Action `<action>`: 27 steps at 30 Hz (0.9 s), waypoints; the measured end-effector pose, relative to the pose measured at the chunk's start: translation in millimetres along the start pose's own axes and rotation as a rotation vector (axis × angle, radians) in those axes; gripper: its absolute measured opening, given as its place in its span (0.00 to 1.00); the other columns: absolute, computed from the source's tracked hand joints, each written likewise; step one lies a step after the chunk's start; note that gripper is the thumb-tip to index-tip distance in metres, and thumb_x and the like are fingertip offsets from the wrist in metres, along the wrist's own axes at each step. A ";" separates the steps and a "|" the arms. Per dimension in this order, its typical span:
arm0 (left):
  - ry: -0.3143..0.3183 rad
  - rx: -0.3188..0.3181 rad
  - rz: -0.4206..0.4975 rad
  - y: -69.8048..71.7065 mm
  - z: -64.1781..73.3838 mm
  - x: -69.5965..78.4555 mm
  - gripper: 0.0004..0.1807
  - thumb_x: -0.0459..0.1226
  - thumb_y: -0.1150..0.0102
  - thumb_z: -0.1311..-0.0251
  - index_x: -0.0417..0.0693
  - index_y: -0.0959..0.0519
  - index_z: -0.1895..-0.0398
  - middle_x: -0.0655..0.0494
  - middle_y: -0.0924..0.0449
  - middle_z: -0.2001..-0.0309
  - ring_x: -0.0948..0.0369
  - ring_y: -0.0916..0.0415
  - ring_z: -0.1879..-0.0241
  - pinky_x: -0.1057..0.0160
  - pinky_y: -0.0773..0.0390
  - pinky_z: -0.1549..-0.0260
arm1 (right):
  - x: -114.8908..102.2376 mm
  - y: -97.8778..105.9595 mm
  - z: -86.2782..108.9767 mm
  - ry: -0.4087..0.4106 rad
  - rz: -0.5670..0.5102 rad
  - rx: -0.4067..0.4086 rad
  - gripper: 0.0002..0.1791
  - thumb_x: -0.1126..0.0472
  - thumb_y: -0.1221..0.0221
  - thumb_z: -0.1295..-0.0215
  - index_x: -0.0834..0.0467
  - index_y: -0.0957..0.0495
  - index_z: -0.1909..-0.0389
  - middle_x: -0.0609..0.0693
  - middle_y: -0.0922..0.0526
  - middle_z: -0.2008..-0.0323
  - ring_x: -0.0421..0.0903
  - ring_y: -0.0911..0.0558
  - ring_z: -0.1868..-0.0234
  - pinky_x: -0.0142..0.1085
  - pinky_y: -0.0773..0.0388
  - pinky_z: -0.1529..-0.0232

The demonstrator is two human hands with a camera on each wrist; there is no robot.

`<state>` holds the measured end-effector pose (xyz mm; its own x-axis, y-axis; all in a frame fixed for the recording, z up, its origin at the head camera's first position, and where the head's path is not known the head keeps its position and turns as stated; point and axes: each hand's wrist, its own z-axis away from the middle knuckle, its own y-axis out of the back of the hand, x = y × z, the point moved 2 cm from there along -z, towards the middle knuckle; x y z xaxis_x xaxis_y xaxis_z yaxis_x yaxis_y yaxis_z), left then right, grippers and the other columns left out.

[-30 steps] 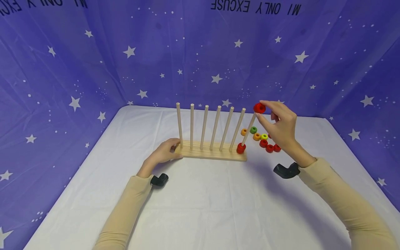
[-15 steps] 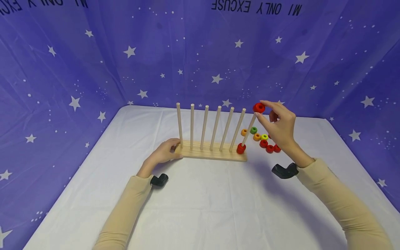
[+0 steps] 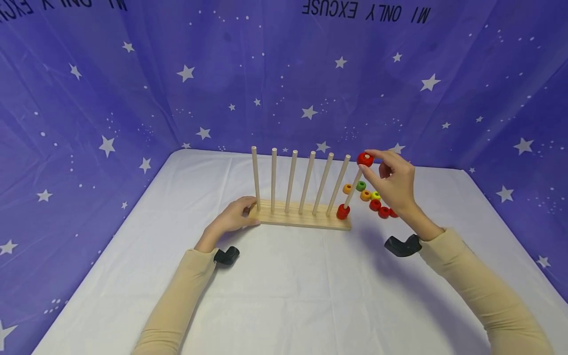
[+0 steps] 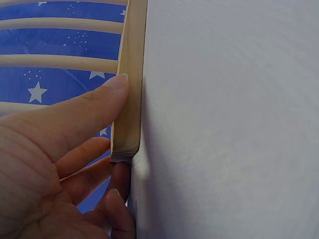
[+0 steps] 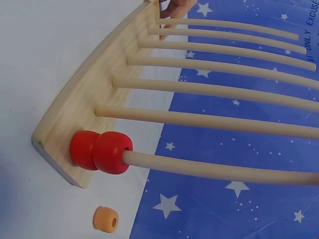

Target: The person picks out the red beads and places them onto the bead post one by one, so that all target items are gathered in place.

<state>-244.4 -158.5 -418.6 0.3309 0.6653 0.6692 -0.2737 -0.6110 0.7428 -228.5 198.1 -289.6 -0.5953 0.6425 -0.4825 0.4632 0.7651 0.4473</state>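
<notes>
A wooden peg rack stands on the table, its flat base carrying a row of several upright pegs. My left hand grips the base's left end; the left wrist view shows the thumb along the front edge and fingers curled at the end. Thumb and fingers of my right hand pinch a red bead at the top of the rightmost peg, whose tip shows in the bead's hole. Low on that same peg, two red beads sit stacked against the base.
Loose beads lie on the white table right of the rack: orange, green, yellow and several red, some partly behind my right hand. A purple star-patterned cloth hangs behind. Black wrist mounts stick out at both cuffs.
My right hand has shifted slightly left and down with the red bead, and the peg's tip now shows in its hole. The left hand and the rack stay put.
</notes>
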 end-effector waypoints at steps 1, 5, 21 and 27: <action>0.001 -0.001 0.002 0.0 -0.3 0.2 0.37 0.37 0.36 0.46 0.30 0.38 0.35 0.34 0.34 0.37 0.42 0.30 0.42 0.46 0.29 0.40 | 0.4 -0.1 0.7 -0.004 0.000 -0.004 0.18 0.71 0.33 0.51 0.66 0.19 0.55 0.56 0.26 0.76 0.37 0.39 0.78 0.19 0.42 0.76; 0.010 -0.002 0.004 -0.1 -0.5 -0.1 0.37 0.37 0.36 0.46 0.30 0.39 0.35 0.34 0.34 0.37 0.42 0.30 0.42 0.46 0.29 0.40 | 2.4 -1.1 3.4 -0.020 -0.002 -0.017 0.18 0.70 0.33 0.50 0.64 0.19 0.54 0.55 0.24 0.74 0.35 0.39 0.78 0.18 0.41 0.76; 0.004 0.002 -0.005 0.3 0.7 1.6 0.37 0.36 0.36 0.47 0.29 0.38 0.35 0.33 0.35 0.36 0.42 0.29 0.44 0.47 0.29 0.41 | 12.4 -5.9 13.8 -0.001 -0.004 -0.056 0.18 0.69 0.31 0.52 0.63 0.18 0.57 0.53 0.28 0.79 0.34 0.39 0.80 0.20 0.42 0.79; 0.002 0.002 -0.008 0.0 0.1 -0.1 0.37 0.37 0.36 0.46 0.29 0.39 0.35 0.33 0.35 0.36 0.42 0.30 0.43 0.47 0.29 0.40 | 17.0 -8.7 19.6 -0.015 0.004 -0.097 0.17 0.69 0.31 0.52 0.63 0.17 0.58 0.53 0.28 0.80 0.35 0.39 0.80 0.21 0.41 0.80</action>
<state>-244.4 -158.6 -418.7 0.3314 0.6711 0.6632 -0.2688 -0.6066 0.7482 -229.8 203.2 -316.4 -0.5831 0.6470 -0.4913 0.3997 0.7550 0.5198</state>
